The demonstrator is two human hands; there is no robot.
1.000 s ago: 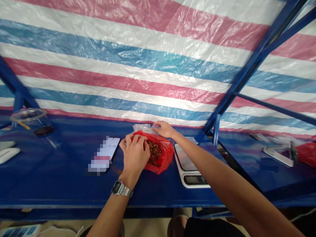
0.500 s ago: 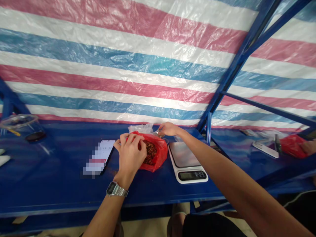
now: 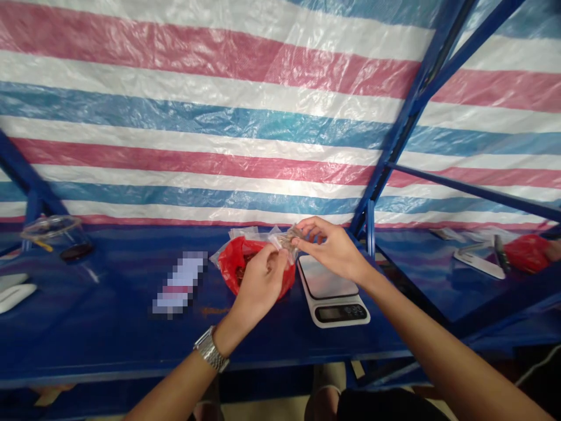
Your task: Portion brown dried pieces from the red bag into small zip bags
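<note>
From my remote seat I have the small clear bag point(image 3: 287, 237) just below the centre of the frame, suspended between both hands over the back edge of the red bag point(image 3: 227, 257). The fingers of the left hand point(image 3: 260, 278) are pinched at its lower left, and the right hand point(image 3: 331, 248) grips its upper right side with thumb and fingertips. Something brownish shows through the film, but I can't make out what it is or whether the mouth is parted.

I judge this bag very light and limp: thin, slick film that will fold under pressure and may slide between dry fingertips. I'd take hold at the rim or a corner, a light pinch on each side, and keep the pull gentle, since such film could stretch or split.

The red bag sits on the blue worktop point(image 3: 118, 339), gaping, with brown pieces point(image 3: 241, 272) inside. It looks soft too, but weighted by its contents; I'd steady it by the rolled rim, because a tug on one side could spill them. The white scale point(image 3: 329, 278) stands just right of it, rigid and flat-topped, and a phone point(image 3: 180, 280) lies toward the lower left.
</note>
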